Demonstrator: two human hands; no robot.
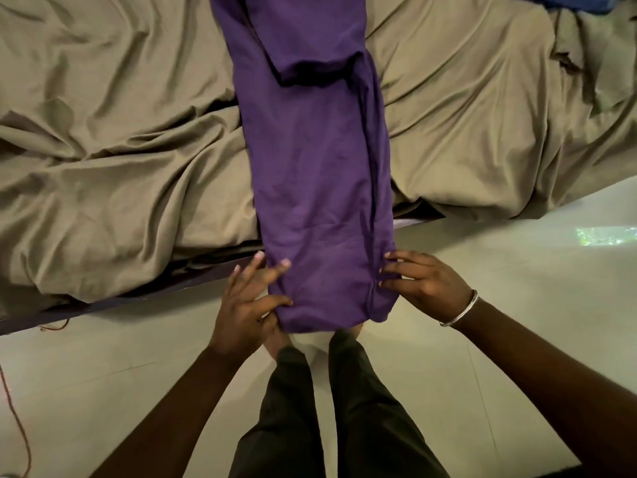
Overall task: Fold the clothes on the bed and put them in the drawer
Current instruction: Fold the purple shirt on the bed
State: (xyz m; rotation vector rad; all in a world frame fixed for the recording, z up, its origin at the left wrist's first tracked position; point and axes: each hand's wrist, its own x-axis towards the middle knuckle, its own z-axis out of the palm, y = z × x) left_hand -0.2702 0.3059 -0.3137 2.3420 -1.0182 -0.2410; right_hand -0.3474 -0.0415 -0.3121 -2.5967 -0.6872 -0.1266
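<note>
A purple shirt [310,160], folded lengthwise into a long narrow strip with a sleeve laid across its upper part, stretches from the top of the bed down over the bed's near edge. Its hem end hangs off the edge above the floor. My left hand [248,301] pinches the left corner of the hem, thumb on top and fingers spread behind. My right hand [424,281], with a silver bangle on the wrist, grips the right corner of the hem with curled fingers.
A crumpled beige sheet [120,150] covers the bed on both sides of the shirt. A blue garment [568,3] shows at the top right. The white tiled floor [517,270] lies below, my dark-trousered legs [327,408] stand at the bed's edge, and an orange cord [13,408] runs at the left.
</note>
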